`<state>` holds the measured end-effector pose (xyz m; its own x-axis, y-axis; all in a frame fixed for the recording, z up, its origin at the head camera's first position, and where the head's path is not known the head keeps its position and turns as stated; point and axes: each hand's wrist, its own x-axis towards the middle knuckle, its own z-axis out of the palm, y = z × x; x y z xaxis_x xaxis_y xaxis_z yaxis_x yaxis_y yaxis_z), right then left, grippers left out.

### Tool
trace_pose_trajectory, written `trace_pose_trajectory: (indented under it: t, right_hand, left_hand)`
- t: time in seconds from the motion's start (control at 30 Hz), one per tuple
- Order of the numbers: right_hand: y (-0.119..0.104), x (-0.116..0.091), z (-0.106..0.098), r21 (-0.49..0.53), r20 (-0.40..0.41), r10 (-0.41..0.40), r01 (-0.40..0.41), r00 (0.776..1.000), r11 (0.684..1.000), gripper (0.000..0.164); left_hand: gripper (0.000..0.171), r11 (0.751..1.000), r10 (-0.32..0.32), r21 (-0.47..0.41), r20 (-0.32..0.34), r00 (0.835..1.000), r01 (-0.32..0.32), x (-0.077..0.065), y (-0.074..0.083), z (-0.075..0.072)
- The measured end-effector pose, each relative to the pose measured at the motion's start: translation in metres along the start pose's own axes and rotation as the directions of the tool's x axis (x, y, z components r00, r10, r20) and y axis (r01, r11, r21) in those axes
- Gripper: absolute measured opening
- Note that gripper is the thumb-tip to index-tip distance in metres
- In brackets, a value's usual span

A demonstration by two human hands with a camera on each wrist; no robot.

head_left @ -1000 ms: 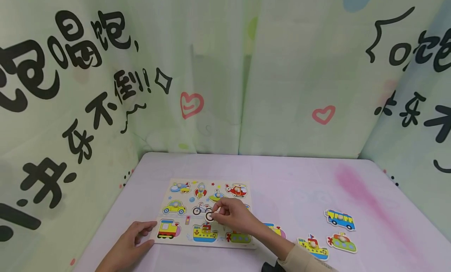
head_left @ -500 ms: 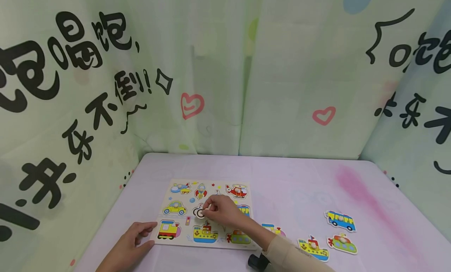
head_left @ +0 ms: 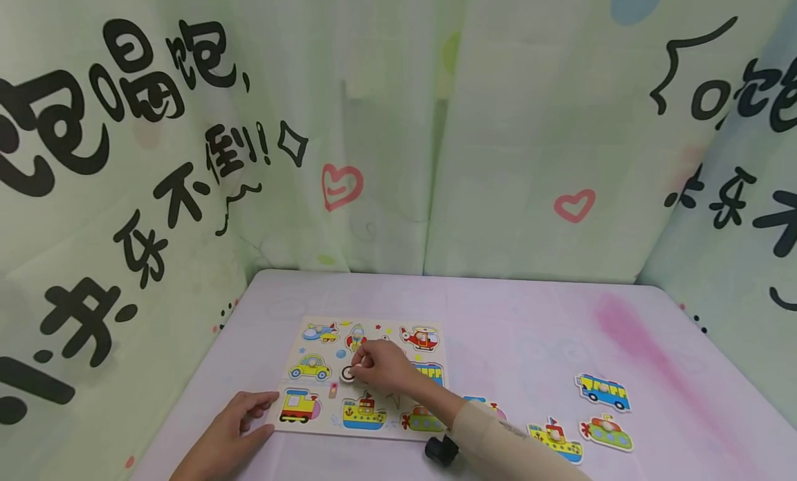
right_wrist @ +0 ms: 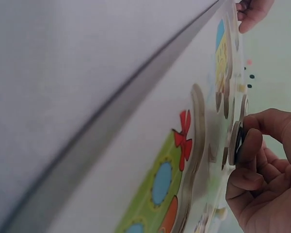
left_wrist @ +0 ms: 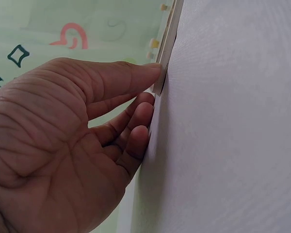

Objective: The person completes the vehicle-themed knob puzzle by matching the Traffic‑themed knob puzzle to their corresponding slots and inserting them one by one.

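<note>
The wooden peg puzzle board lies at the left of the table, with vehicle pictures on it. My right hand pinches the bicycle puzzle piece over the board's middle; one wheel shows and the fingers hide the rest. In the right wrist view, that piece's edge sits against or just above the board, cannot tell which. My left hand touches the board's near left corner with thumb and index finger, the other fingers loosely curled. Car, plane and helicopter show on the board.
Right of the board lie loose pieces: a bus, a submarine, a ship and a train partly behind the right forearm. A black object sits by the right sleeve. Curtains surround the table.
My right hand has moved a little left across the board with the bicycle piece, covering more of it. The left hand stays at the board's corner.
</note>
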<state>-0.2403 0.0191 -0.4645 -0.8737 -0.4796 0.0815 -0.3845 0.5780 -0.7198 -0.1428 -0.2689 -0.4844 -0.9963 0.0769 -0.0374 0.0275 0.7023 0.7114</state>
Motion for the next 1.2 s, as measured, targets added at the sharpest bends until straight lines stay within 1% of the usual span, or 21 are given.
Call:
trace_pose_trajectory:
  t: [0.2, 0.43, 0.57, 0.63, 0.7, 0.87, 0.93, 1.2]
  right_hand:
    - [0.003, 0.006, 0.005, -0.018, 0.014, 0.024, -0.024, 1.0, 1.0, 0.005]
    - [0.004, 0.01, 0.004, -0.03, 0.025, 0.032, -0.031, 0.999, 0.999, 0.005]
    - [0.004, 0.011, 0.003, -0.049, 0.031, 0.037, -0.035, 0.999, 0.998, 0.006]
    - [0.004, 0.01, 0.003, -0.055, 0.032, 0.038, -0.036, 0.999, 0.998, 0.006]
    - [0.004, 0.009, 0.003, -0.044, 0.027, 0.04, -0.039, 0.999, 0.998, 0.006]
    - [0.005, 0.005, 0.002, 0.01, 0.0, 0.034, -0.034, 0.999, 0.999, 0.008]
    - [0.005, 0.002, 0.001, 0.025, -0.013, 0.021, -0.02, 1.0, 0.999, 0.01]
    - [0.001, -0.022, -0.007, 0.106, -0.031, -0.03, 0.033, 0.999, 0.994, 0.017]
  left_hand:
    - [0.049, 1.0, -0.009, -0.003, -0.001, 1.0, 0.009, 0.0, -0.001, 0.0]
    - [0.049, 1.0, -0.001, 0.009, -0.009, 1.0, 0.001, 0.002, -0.001, 0.0]
    - [0.049, 1.0, 0.005, 0.002, -0.01, 1.0, -0.005, 0.001, -0.001, 0.0]
    - [0.049, 1.0, -0.003, -0.004, -0.01, 1.0, 0.003, 0.001, -0.001, 0.001]
    - [0.049, 1.0, -0.009, -0.005, -0.009, 1.0, 0.009, 0.001, 0.0, 0.001]
    - [0.049, 1.0, 0.02, -0.012, -0.01, 1.0, -0.02, 0.001, -0.001, 0.001]
    - [0.049, 0.999, 0.029, -0.019, -0.01, 1.0, -0.029, 0.001, -0.001, 0.0]
    - [0.049, 0.998, 0.056, -0.026, -0.007, 0.998, -0.056, 0.0, -0.001, 0.0]
